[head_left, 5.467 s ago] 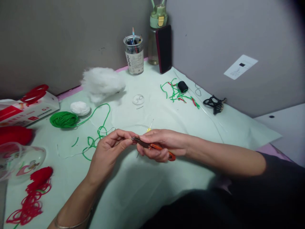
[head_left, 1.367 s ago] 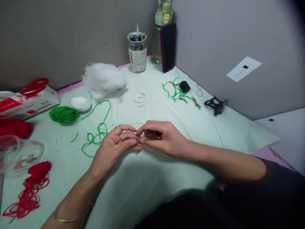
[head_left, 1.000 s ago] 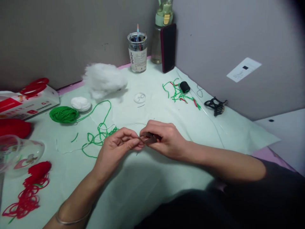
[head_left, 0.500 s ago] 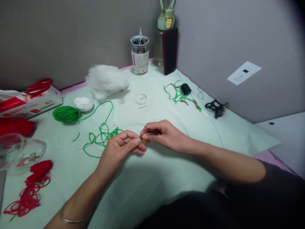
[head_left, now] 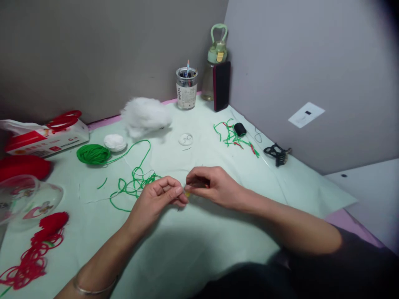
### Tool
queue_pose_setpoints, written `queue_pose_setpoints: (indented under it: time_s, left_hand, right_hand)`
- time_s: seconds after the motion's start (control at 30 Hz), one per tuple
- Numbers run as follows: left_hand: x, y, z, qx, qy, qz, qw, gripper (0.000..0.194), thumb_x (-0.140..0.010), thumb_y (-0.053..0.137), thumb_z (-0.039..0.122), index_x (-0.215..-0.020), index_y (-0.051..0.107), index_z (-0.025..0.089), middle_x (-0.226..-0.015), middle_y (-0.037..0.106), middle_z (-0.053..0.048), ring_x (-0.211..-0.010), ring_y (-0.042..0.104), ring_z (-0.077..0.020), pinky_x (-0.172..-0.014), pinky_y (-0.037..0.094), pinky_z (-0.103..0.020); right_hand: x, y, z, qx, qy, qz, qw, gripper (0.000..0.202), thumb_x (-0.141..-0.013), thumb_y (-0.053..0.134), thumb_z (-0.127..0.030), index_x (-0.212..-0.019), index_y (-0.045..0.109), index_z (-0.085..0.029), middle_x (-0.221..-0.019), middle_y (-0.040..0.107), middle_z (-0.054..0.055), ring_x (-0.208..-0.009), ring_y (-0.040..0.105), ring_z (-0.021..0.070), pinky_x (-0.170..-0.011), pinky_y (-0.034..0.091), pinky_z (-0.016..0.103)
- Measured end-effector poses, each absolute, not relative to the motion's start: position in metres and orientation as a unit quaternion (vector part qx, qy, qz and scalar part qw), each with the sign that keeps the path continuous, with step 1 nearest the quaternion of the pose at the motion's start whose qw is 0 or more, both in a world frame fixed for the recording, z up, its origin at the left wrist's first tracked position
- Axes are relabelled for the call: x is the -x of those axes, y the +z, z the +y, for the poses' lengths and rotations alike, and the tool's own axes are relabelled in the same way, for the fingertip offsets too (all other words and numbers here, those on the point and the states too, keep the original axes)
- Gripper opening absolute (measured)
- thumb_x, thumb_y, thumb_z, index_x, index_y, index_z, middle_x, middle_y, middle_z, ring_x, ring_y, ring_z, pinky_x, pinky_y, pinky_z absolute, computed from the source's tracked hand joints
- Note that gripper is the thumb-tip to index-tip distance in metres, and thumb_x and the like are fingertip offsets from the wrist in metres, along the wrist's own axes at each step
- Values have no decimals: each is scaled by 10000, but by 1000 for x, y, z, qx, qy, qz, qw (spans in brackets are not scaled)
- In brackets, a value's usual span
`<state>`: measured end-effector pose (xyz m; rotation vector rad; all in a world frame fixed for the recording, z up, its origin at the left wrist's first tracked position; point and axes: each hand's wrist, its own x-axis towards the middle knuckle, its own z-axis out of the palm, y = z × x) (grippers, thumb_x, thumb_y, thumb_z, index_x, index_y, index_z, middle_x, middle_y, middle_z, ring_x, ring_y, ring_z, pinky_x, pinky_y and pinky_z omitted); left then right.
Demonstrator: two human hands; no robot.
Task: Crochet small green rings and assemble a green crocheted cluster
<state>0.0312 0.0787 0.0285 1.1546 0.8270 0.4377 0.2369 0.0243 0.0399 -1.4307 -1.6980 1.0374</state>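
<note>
My left hand (head_left: pixel 162 193) is closed, thumb and forefinger pinched together over the middle of the table. A small yellow piece (head_left: pixel 187 193) shows at the fingertips, between the two hands; its shape is mostly hidden. My right hand (head_left: pixel 215 187) is closed too, its fingertips meeting the left ones at that piece. A thin dark tool lies mostly hidden in the curled right fingers. Loose green yarn (head_left: pixel 136 184) lies tangled just beyond my left hand, with a white strand among it. Ahead of the hands is a small clear round disc (head_left: pixel 186 139).
At left are a green yarn ball (head_left: pixel 93 154), white yarn (head_left: pixel 115 143), a tissue box (head_left: pixel 52 139) with red scissors (head_left: pixel 65 120), plastic bowls (head_left: pixel 46 203) and red yarn (head_left: pixel 34 257). Behind stand white stuffing (head_left: pixel 146 116), a pen cup (head_left: pixel 186 95) and a phone (head_left: pixel 221 86). A black claw clip (head_left: pixel 277 155) lies right.
The view has tilted up slightly. My right fingers have curled further in, and the thin dark tool, sticking out earlier, is now mostly hidden. The hands stay together at the yellow piece.
</note>
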Motion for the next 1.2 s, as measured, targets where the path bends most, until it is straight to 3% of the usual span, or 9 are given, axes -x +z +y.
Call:
queue_pose_setpoints:
  time_s: [0.17,0.3,0.5,0.67,0.77,0.87,0.93,1.03,1.2]
  left_hand:
    - [-21,40,92,-512,297,363,720,177,-842,760,349,-811,680,195,-731,701,-4,-727,672,-144,-720,581,-262]
    - [-5,54,107,-518,343,358,697,181,-812,788,340,-804,680,195,-725,657,19,-679,632,-114,-663,569,-225]
    - [28,83,109,-527,434,367,632,141,-793,803,299,-808,719,186,-736,616,22,-664,584,-85,-626,549,-171]
    - [57,94,95,-472,520,368,609,102,-806,789,263,-806,734,178,-966,733,-22,-855,681,-124,-815,594,-218]
    - [65,87,79,-438,541,359,622,67,-824,744,196,-777,710,164,-955,752,-29,-877,711,-133,-881,589,-242]
    - [64,73,54,-405,533,369,645,76,-829,725,180,-772,679,162,-923,752,-19,-815,723,-119,-818,593,-224]
    - [58,63,33,-403,506,382,660,104,-829,744,218,-790,668,160,-936,752,-20,-785,723,-118,-768,592,-221]
    - [44,53,0,-429,479,370,670,172,-839,765,304,-819,661,168,-937,740,-16,-781,711,-119,-791,590,-252]
    - [22,50,-38,-465,474,356,657,176,-839,767,351,-845,679,198,-947,703,6,-812,687,-125,-828,553,-277]
  right_hand:
    - [-275,64,23,669,127,-697,226,368,-921,661,-485,-1151,657,-199,-934,718,61,-747,620,177,-697,432,302]
    - [-285,61,24,644,-35,-749,151,313,-977,597,-336,-1237,615,-162,-1187,687,155,-1033,648,299,-858,489,415]
    - [-236,39,18,430,-13,-902,29,254,-967,454,-58,-1145,608,-152,-1043,678,122,-969,620,243,-842,495,371]
    - [-215,31,9,376,-25,-924,-60,205,-898,465,10,-961,600,-131,-937,605,112,-823,574,223,-767,461,364]
    - [-214,39,7,444,84,-890,60,222,-903,456,-12,-976,618,-145,-982,595,99,-764,573,175,-712,443,325]
    - [-207,55,1,467,345,-765,278,123,-936,526,-161,-982,639,-178,-937,606,54,-755,618,150,-715,470,303]
    - [-199,64,-6,435,515,-646,356,103,-923,591,-256,-975,647,-188,-853,612,20,-703,637,139,-680,480,290]
    - [-188,70,-20,393,631,-542,391,163,-876,663,-305,-991,672,-189,-765,616,-11,-591,601,106,-600,446,262]
    - [-187,64,-42,376,646,-528,403,177,-861,691,-312,-988,702,-190,-753,619,-13,-584,565,94,-576,405,248]
